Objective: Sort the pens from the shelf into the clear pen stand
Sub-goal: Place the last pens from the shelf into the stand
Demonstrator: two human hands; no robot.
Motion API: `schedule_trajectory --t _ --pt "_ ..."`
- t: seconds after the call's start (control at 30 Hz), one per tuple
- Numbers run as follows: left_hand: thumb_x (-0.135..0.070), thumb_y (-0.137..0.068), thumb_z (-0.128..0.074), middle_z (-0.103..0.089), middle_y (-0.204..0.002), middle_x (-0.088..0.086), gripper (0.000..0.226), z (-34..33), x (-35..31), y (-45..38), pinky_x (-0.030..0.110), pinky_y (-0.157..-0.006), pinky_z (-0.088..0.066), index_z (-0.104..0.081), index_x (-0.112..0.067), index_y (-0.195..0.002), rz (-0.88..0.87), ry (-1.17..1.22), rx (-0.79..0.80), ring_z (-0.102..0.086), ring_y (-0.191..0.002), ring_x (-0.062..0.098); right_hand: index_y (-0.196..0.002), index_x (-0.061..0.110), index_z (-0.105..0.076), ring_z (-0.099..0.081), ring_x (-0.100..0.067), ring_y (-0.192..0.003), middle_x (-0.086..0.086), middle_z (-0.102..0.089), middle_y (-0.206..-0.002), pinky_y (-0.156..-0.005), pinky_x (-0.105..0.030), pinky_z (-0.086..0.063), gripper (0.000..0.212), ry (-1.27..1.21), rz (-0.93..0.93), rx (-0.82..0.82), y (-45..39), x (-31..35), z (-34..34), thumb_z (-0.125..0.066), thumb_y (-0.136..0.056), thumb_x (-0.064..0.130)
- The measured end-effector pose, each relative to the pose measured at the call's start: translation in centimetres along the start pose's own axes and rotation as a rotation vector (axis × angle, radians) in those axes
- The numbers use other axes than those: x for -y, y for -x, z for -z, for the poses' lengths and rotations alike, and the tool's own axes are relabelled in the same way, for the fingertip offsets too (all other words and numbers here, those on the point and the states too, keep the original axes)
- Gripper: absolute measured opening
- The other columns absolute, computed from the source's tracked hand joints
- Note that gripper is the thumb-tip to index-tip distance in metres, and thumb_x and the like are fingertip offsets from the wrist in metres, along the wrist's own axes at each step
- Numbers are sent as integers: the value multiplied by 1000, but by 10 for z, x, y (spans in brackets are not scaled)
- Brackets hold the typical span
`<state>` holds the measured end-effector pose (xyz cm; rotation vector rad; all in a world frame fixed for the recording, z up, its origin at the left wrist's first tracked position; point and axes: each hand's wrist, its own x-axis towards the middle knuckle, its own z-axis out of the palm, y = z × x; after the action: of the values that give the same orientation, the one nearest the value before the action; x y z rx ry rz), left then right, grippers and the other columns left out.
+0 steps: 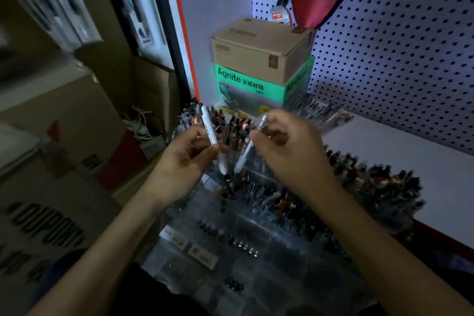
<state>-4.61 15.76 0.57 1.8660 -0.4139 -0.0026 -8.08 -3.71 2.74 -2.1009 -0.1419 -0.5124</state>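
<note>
above the stand (256, 213), white pens (209, 133), pinched

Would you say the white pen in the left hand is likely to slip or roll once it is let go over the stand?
The white pen looks like a stiff, slim, round barrel, so it would probably roll on a flat surface. The left hand pinches it easily, which suggests it is light. Its smooth casing may slide in the grip. Dropped into the clear pen stand, among packed pens, it would likely stay propped.

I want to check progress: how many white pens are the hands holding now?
2: one white pen in the left hand, one in the right hand. More may be hidden.
</note>
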Motion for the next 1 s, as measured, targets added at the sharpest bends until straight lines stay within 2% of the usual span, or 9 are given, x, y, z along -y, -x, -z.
schedule_trajectory --t 0.1,0.23,0.37,0.5,0.67,0.73,0.83,0.93,1.0 --pt "-11 -95 -58 -73 -88 9 19 6 12 3 59 -64 -48 -49 4 -102 34 -74 0 -61 -79 27 -92 10 -64 -62 -7 -68 2 -69 -77 -64 -27 -50 16 75 85 31 0 4 -10 -67 -91 25" --pt "-8 -94 -60 -73 -95 2 10 4 27 0 50 -76 -56 -56 -8 -104 79 -152 -15 -70 -88 9 -91 11 -60 -57 -11 -62 1 -61 -68 -59 -34 -46 14 156 161 137 1 3 -28 -61 -95 24" --pt "-9 -91 -61 -71 -91 6 13 -5 44 -5 50 -76 -55 -58 -13 -104 93 -283 6 -69 -84 21 -80 16 -50 -48 -3 -52 9 -44 -55 -50 -23 -34 23 145 155 91 2 -2 -51 -54 -100 27" --pt "-9 -89 -60 -67 -92 9 13 -13 57 -7 42 -73 -53 -58 -10 -103 100 -488 60 -65 -85 27 -84 7 -57 -55 -13 -56 -4 -59 -64 -56 -37 -45 27 95 154 28 5 -5 -65 -51 -99 29" --pt "-12 -90 -57 -65 -94 12 11 -17 64 -5 39 -76 -51 -62 -7 -99 228 -598 103 -61 -89 29 -96 9 -58 -68 -19 -69 -7 -68 -74 -60 -40 -54 19 38 134 28 7 -12 -66 -52 -100 27" --pt "-13 -90 -58 -63 -90 10 8 -18 62 -4 32 -68 -44 -62 -7 -93 258 -641 111 -60 -87 28 -101 11 -57 -68 -20 -70 -7 -67 -75 -60 -40 -55 15 51 113 59 7 -18 -65 -53 -99 26" --pt "-10 -89 -58 -60 -84 10 7 -18 61 -3 28 -64 -37 -62 -6 -86 275 -666 119 -60 -84 28 -94 12 -57 -64 -18 -66 -6 -66 -74 -61 -38 -53 14 151 53 176 8 -27 -66 -56 -98 25" --pt "-8 -86 -61 -66 -91 9 10 -17 62 -2 30 -68 -45 -65 -8 -96 236 -627 109 -63 -87 25 -91 16 -61 -63 -20 -75 -9 -67 -85 -72 -33 -53 10 209 -52 324 10 -34 -70 -60 -96 25" --pt "-7 -86 -67 -68 -99 4 22 -14 60 1 30 -78 -52 -66 -12 -108 213 -547 73 -65 -92 19 -92 19 -62 -64 -22 -78 -10 -66 -91 -77 -36 -55 7 228 -80 339 10 -36 -71 -62 -94 25"
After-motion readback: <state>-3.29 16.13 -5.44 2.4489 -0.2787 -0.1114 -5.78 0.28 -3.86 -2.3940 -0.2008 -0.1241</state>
